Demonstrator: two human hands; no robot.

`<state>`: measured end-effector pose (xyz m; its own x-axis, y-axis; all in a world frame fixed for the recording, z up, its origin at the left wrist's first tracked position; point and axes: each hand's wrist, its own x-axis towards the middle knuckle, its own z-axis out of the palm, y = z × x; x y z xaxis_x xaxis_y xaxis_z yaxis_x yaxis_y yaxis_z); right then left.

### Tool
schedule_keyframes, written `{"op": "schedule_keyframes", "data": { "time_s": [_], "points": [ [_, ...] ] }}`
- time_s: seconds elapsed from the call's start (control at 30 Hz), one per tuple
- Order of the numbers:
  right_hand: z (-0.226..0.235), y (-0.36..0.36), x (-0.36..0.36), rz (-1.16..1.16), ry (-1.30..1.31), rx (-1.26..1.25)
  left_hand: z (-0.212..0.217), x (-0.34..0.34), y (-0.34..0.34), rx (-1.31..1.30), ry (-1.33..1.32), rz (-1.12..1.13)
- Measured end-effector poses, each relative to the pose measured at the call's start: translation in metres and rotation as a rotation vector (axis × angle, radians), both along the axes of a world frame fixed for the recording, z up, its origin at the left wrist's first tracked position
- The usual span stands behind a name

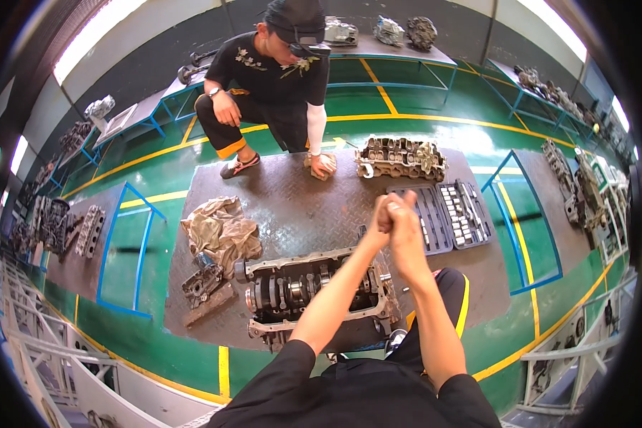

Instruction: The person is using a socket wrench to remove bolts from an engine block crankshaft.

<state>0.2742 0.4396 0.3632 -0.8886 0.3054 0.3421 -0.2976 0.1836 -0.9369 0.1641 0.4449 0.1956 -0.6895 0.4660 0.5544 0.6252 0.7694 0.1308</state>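
Bright overhead strip lights, floor glare, heavy fisheye edge warp.

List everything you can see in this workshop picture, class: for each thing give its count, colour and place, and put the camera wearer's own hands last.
engine block: one, grey metal, on the mat below the raised hands
cylinder head: one, grey, far side of the mat
socket set case: one, dark, lying open right of centre
rag: one, tan, crumpled, left on the mat
small engine part: one, dark grey, below the rag
checker-plate mat: one, grey, on the green floor
crouching person: one, black clothes, beyond the mat, a hand on a cloth
left hand: clasped with the other
right hand: clasped, raised above the block
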Motion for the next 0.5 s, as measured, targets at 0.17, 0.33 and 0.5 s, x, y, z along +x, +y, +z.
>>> {"op": "schedule_keyframes", "data": {
  "time_s": [0.17, 0.33, 0.5],
  "points": [
    [0.014, 0.048, -0.004, 0.046, -0.062, -0.082, 0.027, 0.061, -0.083, 1.009, -0.952, -0.512],
    [-0.041, -0.018, 0.002, -0.475, 0.089, 0.271, 0.054, 0.122, -0.031, 0.829, -0.749, -0.463],
    [-0.003, 0.019, 0.014, -0.053, -0.002, -0.015, 0.019, 0.0, -0.023, 0.914, -0.664, -0.483]
  ]
}}
